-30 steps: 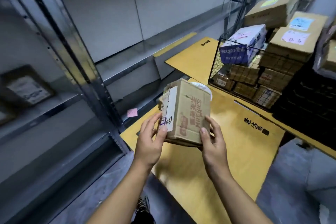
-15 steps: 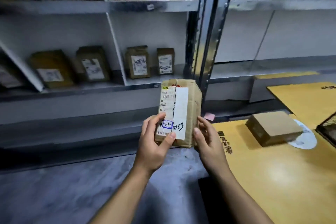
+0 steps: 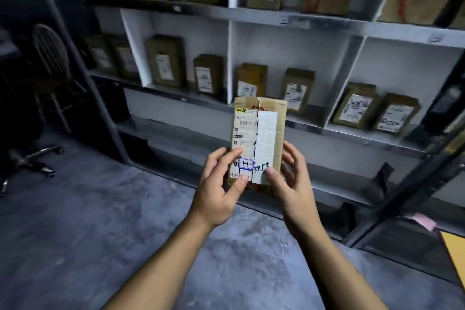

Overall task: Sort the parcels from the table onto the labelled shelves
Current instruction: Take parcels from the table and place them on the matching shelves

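Observation:
I hold a small brown cardboard parcel (image 3: 261,131) upright in front of me, its white shipping label facing me with a blue-boxed "H" and handwritten digits. My left hand (image 3: 221,186) grips its lower left edge, thumb on the label. My right hand (image 3: 289,181) grips the lower right edge, thumb on the front. Behind the parcel stands the metal shelf unit (image 3: 327,27) with white dividers. Several labelled brown parcels (image 3: 299,88) stand upright in its compartments.
An office chair base (image 3: 32,158) and a wooden chair (image 3: 50,63) stand in the dark at the left. A grey floor (image 3: 100,221) lies below me. The yellow table corner (image 3: 455,251) and a pink note (image 3: 425,221) show at the far right.
My view has swung left from the table and wire basket to the shelves. The parcel has turned so its label faces me, still held in both hands.

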{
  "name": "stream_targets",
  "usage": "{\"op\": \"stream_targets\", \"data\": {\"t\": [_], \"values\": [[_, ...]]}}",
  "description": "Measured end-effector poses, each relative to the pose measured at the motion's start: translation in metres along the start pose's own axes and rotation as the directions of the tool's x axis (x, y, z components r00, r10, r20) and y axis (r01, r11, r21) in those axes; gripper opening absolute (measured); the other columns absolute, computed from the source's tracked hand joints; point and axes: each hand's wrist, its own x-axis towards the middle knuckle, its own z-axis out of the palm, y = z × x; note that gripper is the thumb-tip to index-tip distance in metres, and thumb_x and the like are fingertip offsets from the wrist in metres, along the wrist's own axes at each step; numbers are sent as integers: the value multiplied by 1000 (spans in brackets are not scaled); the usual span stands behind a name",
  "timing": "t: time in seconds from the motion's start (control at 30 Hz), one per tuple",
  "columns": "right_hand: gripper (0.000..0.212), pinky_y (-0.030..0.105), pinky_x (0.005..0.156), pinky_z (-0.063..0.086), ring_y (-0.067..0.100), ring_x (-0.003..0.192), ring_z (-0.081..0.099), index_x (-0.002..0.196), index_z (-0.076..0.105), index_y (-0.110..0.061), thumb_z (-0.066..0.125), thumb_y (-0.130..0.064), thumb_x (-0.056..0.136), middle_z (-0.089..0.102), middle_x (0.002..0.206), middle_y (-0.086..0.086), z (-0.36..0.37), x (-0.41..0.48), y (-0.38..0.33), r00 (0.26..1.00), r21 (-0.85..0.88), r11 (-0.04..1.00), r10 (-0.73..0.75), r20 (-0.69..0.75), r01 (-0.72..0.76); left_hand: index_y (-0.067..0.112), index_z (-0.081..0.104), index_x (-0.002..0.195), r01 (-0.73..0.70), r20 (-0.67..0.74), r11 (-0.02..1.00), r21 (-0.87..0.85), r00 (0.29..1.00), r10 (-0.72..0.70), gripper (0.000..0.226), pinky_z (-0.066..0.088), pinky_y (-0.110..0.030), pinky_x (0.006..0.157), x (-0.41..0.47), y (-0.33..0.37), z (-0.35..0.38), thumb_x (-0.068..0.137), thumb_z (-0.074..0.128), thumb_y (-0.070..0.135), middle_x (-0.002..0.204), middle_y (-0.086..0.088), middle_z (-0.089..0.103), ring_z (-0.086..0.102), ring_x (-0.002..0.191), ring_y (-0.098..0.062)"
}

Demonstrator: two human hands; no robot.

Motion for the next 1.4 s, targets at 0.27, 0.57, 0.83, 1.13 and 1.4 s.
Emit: {"op": "stream_targets", "data": {"t": [0.27, 0.57, 0.83, 1.13, 1.4], "values": [[71, 44, 109, 45, 2, 133, 48, 139, 42, -46, 75, -39, 77, 51, 140, -24, 124, 27, -2, 969, 1, 999, -35, 245, 36, 40, 50, 133, 48, -148, 999, 25, 988, -44, 52, 52, -36, 97, 3, -47, -115, 86, 64, 23, 139, 12, 39, 45, 127, 1], [71, 53, 102, 50, 7, 129, 52, 137, 42, -42, 79, -32, 77, 56, 137, -16, 240, 93, 27, 970, 90, 996, -27, 242, 6, 33, 50, 134, 58, -205, 982, 182, 978, -20, 54, 37, -11, 101, 57, -102, -205, 84, 66, 23, 136, 11, 40, 42, 125, 9], [65, 54, 97, 53, 14, 126, 57, 129, 46, -55, 77, -33, 77, 59, 132, -13, 357, 217, 35, 986, 219, 975, -57, 156, 22, 29, 47, 139, 6, -162, 968, 251, 986, 36, 56, 31, -5, 101, 181, -161, -293, 87, 66, 20, 144, 9, 41, 38, 128, 11], [59, 51, 93, 56, 16, 123, 58, 130, 44, -46, 71, -11, 91, 59, 130, -7, 486, 337, 21, 978, 265, 958, -156, 141, 114, 28, 38, 145, -17, -241, 954, 300, 966, 93, 62, 39, -25, 105, 300, -219, -406, 89, 62, 27, 142, 11, 43, 41, 130, 0], [59, 47, 99, 53, 8, 121, 58, 133, 40, -47, 70, -20, 90, 57, 131, -13, 607, 450, 16, 959, 185, 953, -261, 107, 239, 25, 44, 141, 86, -164, 720, 689, 986, 39, 50, 35, -37, 108, 386, -297, -545, 93, 55, 36, 137, 6, 47, 41, 127, -16]]}}
